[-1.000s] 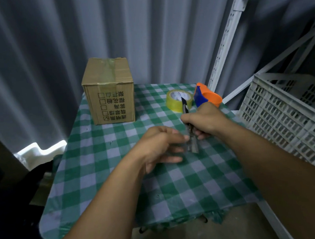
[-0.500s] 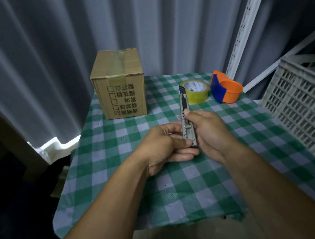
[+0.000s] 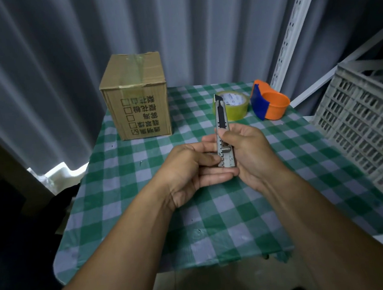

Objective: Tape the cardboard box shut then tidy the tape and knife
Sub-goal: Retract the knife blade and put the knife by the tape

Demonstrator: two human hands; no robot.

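hands first: my left hand [image 3: 188, 168] and right hand [image 3: 247, 153] both grip the knife [image 3: 223, 132] by its metal body, above the near half of the table [image 3: 123, 221]. it feels stiff, light, slick, so i'd keep fingers on the handle, clear of the tip. farther off sit the tape roll [image 3: 232, 104] at right and the cardboard box [image 3: 138, 96] at left, its top already taped.

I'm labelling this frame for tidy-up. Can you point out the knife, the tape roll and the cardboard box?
knife [image 3: 221, 118]: head view, on its dark upper body.
tape roll [image 3: 236, 113]: head view, on its yellow outer side.
cardboard box [image 3: 145, 112]: head view, on its printed front face.
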